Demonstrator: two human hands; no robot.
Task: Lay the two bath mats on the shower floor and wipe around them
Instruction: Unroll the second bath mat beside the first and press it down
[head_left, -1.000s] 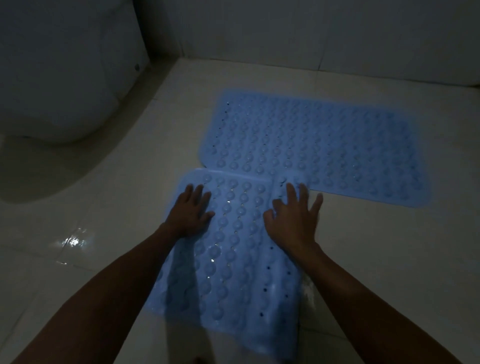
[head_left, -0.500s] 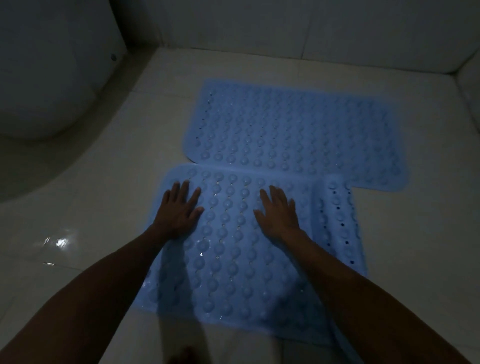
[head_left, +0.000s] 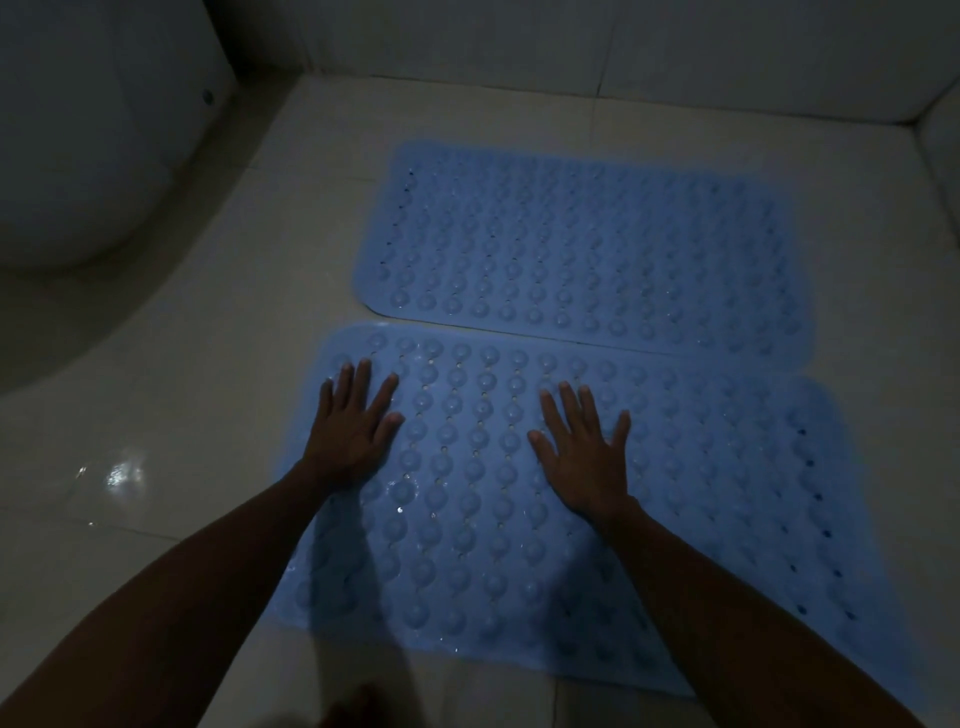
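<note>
Two bare forearms reaching forward from the lower corners, left hand flat, palm down, fingers slightly spread, right hand likewise flat, palm down, fingers splayed wider, hands well apart

Dim, grainy view; glare on the wet floor, corners darkened and bent.

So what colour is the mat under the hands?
Light blue, studded with round bumps: the near mat, seen in the head view.

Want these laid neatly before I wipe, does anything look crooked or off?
The near bath mat sits slightly askew: its far edge overlaps the far bath mat at the right, with a sliver of floor showing at the left. Both lie flat.
</note>
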